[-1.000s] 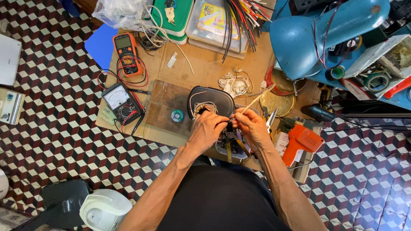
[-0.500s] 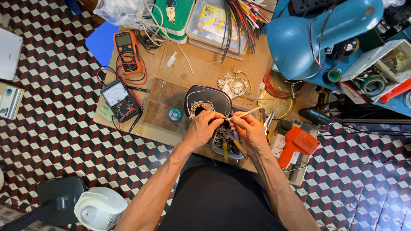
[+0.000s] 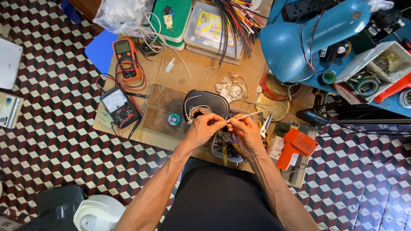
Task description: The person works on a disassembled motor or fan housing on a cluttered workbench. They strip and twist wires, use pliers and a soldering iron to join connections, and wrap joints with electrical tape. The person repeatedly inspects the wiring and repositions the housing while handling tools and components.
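Hands meeting over black housing, left hand pinching white wire, right hand gripping thin stick.

**Low workbench on tiled floor**

Low wooden table on red, white and black cube-pattern floor. On top: orange multimeter with red leads, black analog meter at left edge, dark wooden board carrying small solder spool, black rounded housing mid-table, green box, clear plastic boxes, wire bundle, round brass lid, orange soldering gun at right corner.
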